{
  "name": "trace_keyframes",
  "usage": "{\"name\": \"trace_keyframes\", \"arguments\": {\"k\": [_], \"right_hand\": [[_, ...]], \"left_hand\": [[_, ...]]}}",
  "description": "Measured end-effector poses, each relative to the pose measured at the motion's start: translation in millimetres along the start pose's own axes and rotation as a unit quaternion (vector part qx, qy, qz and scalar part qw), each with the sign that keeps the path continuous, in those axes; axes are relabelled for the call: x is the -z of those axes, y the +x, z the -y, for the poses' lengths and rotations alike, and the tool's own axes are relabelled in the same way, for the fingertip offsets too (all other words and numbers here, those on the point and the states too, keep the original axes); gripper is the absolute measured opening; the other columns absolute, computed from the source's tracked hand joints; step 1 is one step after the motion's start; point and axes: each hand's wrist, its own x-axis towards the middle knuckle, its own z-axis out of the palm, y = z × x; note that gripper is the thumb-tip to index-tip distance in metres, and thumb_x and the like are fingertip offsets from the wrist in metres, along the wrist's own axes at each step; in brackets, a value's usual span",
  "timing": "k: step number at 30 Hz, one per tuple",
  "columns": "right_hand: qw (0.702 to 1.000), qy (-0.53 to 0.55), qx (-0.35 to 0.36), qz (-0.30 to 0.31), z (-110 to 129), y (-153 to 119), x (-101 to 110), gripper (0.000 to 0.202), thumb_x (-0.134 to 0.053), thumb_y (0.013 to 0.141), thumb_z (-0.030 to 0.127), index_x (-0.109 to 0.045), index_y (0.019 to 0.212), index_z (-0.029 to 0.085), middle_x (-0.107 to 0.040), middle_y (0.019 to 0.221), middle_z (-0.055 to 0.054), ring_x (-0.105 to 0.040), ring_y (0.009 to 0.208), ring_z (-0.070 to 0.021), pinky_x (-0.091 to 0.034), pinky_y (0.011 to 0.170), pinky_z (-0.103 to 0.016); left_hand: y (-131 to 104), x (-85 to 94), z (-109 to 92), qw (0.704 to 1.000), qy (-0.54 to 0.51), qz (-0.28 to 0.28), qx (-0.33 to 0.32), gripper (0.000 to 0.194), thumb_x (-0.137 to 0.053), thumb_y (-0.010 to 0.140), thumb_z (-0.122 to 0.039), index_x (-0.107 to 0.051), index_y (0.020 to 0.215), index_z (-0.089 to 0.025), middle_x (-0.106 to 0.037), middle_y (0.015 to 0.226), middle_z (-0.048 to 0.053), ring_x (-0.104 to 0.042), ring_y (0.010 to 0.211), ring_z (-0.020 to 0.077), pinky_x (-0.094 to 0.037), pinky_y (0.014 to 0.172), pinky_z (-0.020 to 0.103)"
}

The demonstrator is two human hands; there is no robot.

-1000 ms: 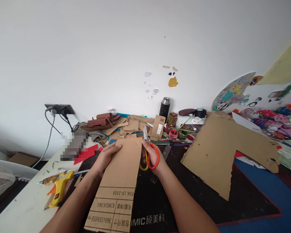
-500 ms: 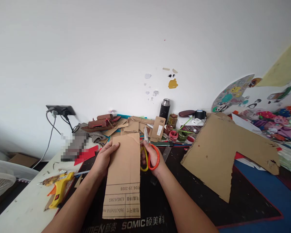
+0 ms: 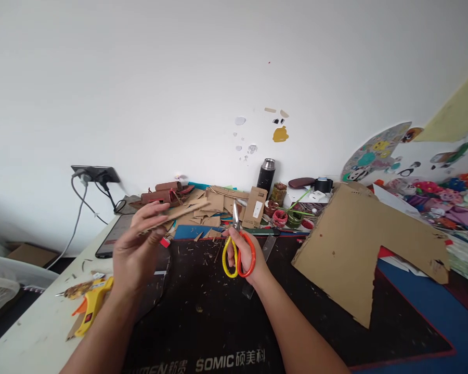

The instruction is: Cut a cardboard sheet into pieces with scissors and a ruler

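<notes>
My left hand (image 3: 138, 249) is raised at the left of the black mat (image 3: 203, 322), its fingers closed on a cardboard piece (image 3: 187, 210). The piece is seen nearly edge-on, its thin side pointing to the upper right. At the mat's centre my right hand (image 3: 244, 254) holds scissors (image 3: 237, 221) with one yellow and one red-orange handle. Their blades point up and away, look closed and touch no cardboard. A clear ruler (image 3: 263, 262) lies partly behind my right hand.
A large cut cardboard sheet (image 3: 339, 249) lies on the right. Cardboard scraps (image 3: 214, 200), open paint jars (image 3: 280, 218) and a black thermos (image 3: 265, 176) line the back. A yellow glue gun (image 3: 95, 306) and a phone (image 3: 113, 236) are at left.
My left hand has moved left and up, turning the cardboard from face-on to nearly edge-on. The mat beneath now shows. My right hand has stayed about in place with the scissors.
</notes>
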Motion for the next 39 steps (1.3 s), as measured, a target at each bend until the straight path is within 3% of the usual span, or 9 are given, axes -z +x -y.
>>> {"name": "trace_keyframes", "arguments": {"k": [3,8,18,21,24,28,33,36,39], "right_hand": [[1.0,0.018,-0.013,0.0,-0.4,1.3,0.1,0.066,-0.076,0.078,0.08,-0.071,0.097,0.017,-0.058,0.052,0.004,-0.05,0.037,-0.0124,-0.037,0.039,-0.024],[0.997,0.073,-0.023,-0.022,0.0,6.9,5.2,0.065,-0.076,0.076,0.082,-0.07,0.094,0.02,-0.053,0.05,0.006,-0.045,0.036,-0.0108,-0.034,0.038,-0.024],[0.997,0.044,-0.064,0.014,-2.0,4.4,3.8,0.05,-0.086,0.072,0.062,-0.055,0.069,0.023,-0.051,0.044,0.007,-0.041,0.033,-0.009,-0.037,0.037,-0.023],[0.999,0.025,-0.032,0.017,-2.2,3.8,3.2,0.048,-0.083,0.075,0.059,-0.053,0.064,0.022,-0.05,0.043,0.007,-0.041,0.032,-0.0084,-0.036,0.036,-0.022],[1.0,0.017,0.004,0.018,-2.1,3.8,3.4,0.045,-0.079,0.079,0.057,-0.054,0.065,0.022,-0.051,0.044,0.006,-0.043,0.032,-0.009,-0.035,0.035,-0.022],[1.0,-0.002,0.007,0.009,-1.6,3.5,3.5,0.043,-0.08,0.078,0.058,-0.056,0.073,0.022,-0.053,0.046,0.007,-0.046,0.033,-0.0102,-0.037,0.036,-0.022],[0.999,-0.034,0.009,0.002,0.8,3.0,5.0,0.045,-0.078,0.079,0.061,-0.056,0.081,0.022,-0.055,0.047,0.008,-0.047,0.033,-0.01,-0.039,0.036,-0.021],[0.997,-0.071,0.002,0.04,-2.7,2.8,5.1,0.046,-0.078,0.081,0.063,-0.055,0.085,0.022,-0.056,0.049,0.008,-0.05,0.034,-0.011,-0.041,0.037,-0.02],[0.99,-0.115,-0.022,0.083,-9.4,2.3,3.8,0.05,-0.079,0.081,0.066,-0.055,0.087,0.023,-0.057,0.049,0.009,-0.053,0.036,-0.0126,-0.045,0.039,-0.022]], "left_hand": [[-8.6,-4.6,1.0,0.99,0.115,0.074,-0.03,0.013,-0.079,0.091,-0.031,-0.087,0.099,-0.038,-0.076,0.134,0.001,-0.045,0.151,0.0349,-0.025,0.129,0.058],[-14.7,-12.4,6.8,0.975,0.162,0.144,-0.054,0.019,-0.074,0.093,-0.045,-0.086,0.079,-0.039,-0.075,0.139,0.003,-0.034,0.157,0.0383,-0.019,0.128,0.063],[-23.1,-17.3,14.3,0.974,0.161,0.15,-0.054,0.025,-0.073,0.095,-0.041,-0.083,0.072,-0.039,-0.067,0.152,-0.003,-0.032,0.16,0.035,-0.019,0.129,0.062],[-24.1,-19.4,14.3,0.988,0.097,0.118,0.038,0.013,-0.075,0.093,-0.039,-0.086,0.101,-0.038,-0.06,0.16,0.001,-0.036,0.158,0.0335,-0.025,0.129,0.055],[-20.7,-19.1,20.7,0.978,-0.04,0.032,0.2,0.05,-0.073,0.094,-0.039,-0.067,0.144,-0.033,-0.053,0.165,0.009,-0.05,0.15,0.0333,-0.042,0.121,0.05],[-13.6,-14.3,33.2,0.922,-0.084,-0.072,0.37,0.059,-0.079,0.088,-0.041,-0.064,0.144,-0.028,-0.056,0.162,0.014,-0.066,0.133,0.0343,-0.059,0.1,0.044],[-8.7,-7.4,33.4,0.836,-0.135,0.065,0.527,0.064,-0.083,0.078,-0.059,-0.075,0.125,-0.016,-0.08,0.125,0.019,-0.072,0.121,0.0424,-0.063,0.09,0.048],[-8.0,-4.6,28.1,0.831,-0.146,0.083,0.53,0.072,-0.089,0.066,-0.066,-0.077,0.116,-0.014,-0.082,0.115,0.02,-0.076,0.111,0.0429,-0.064,0.086,0.047],[-9.5,-4.1,24.9,0.834,-0.108,0.081,0.535,0.066,-0.097,0.061,-0.053,-0.076,0.11,-0.015,-0.084,0.107,0.019,-0.08,0.092,0.0379,-0.065,0.075,0.044]]}}
